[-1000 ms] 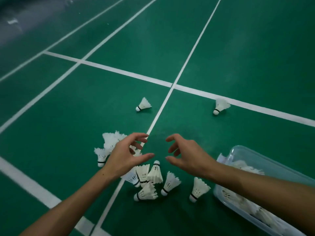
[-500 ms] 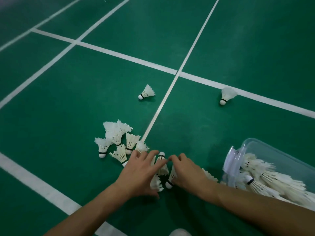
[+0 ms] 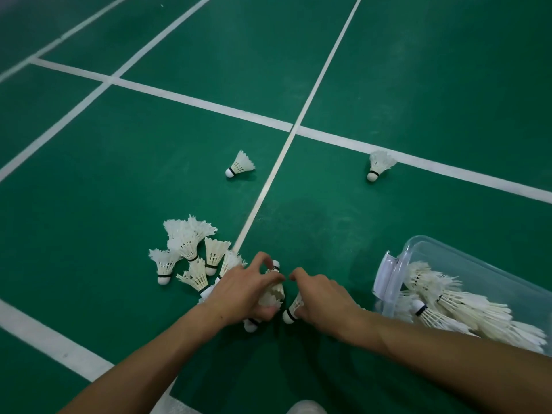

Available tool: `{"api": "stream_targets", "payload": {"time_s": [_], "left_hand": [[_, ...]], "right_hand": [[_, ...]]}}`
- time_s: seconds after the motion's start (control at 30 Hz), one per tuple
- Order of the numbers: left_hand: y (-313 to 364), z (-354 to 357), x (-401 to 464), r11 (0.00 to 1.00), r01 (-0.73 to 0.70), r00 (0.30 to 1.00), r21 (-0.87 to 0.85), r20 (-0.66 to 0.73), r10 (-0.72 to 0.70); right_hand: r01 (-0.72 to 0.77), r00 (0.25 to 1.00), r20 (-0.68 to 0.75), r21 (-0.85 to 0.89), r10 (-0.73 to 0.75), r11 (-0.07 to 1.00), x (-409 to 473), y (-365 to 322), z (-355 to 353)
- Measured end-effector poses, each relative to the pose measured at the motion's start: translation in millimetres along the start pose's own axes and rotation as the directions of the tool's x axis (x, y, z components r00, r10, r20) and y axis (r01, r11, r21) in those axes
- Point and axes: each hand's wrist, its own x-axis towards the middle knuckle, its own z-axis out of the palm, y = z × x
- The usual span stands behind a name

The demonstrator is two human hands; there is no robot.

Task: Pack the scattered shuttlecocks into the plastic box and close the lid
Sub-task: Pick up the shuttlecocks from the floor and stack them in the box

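White feather shuttlecocks lie on the green court floor. My left hand (image 3: 245, 289) curls round a shuttlecock (image 3: 273, 289) standing cork up, with more under its palm. My right hand (image 3: 321, 300) grips another shuttlecock (image 3: 291, 312) whose cork points toward me. A cluster of several shuttlecocks (image 3: 191, 253) lies just left of my left hand. The clear plastic box (image 3: 466, 264) sits at the right, open toward my hands, with many shuttlecocks inside and a white latch on its rim. Two lone shuttlecocks lie farther off: one (image 3: 240, 165) left of the centre line, one (image 3: 378, 165) on the cross line.
White court lines cross the green floor, one running from my hands up the middle. A pale rounded thing (image 3: 306, 407) shows at the bottom edge. No lid is in view.
Both hands came down from above the pile onto the shuttlecocks and have closed their fingers round them. The view has tilted down and closer.
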Motion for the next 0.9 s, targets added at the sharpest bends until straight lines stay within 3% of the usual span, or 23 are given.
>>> {"api": "stream_targets", "payload": {"time_s": [0.37, 0.5, 0.67, 0.8, 0.9], "left_hand": [[-1.8, 2.7, 14.5, 0.974, 0.080, 0.996, -0.212, 0.053, -0.071], [8.1, -3.0, 19.9, 0.975, 0.094, 0.994, -0.200, 0.064, -0.083], [30.4, -21.0, 19.0, 0.950, 0.026, 1.000, -0.311, -0.004, -0.028], [56.4, -61.0, 13.1, 0.922, -0.089, 0.990, -0.376, -0.134, 0.041], [88.2, -93.1, 12.0, 0.917, -0.211, 0.966, -0.340, -0.216, 0.142]], "right_hand": [[0.109, 0.970, -0.239, 0.271, -0.042, 0.956, -103.6, 49.6, -108.4], [0.074, 0.935, -0.346, 0.394, 0.074, 0.916, -153.0, 90.1, -122.0], [0.032, 0.850, -0.433, 0.611, 0.300, 0.791, -199.5, 139.8, -105.6], [0.006, 0.773, -0.467, 0.683, 0.430, 0.731, -215.6, 164.2, -87.2], [-0.037, 0.782, -0.421, 0.704, 0.459, 0.709, -215.2, 173.0, -68.0]]}}
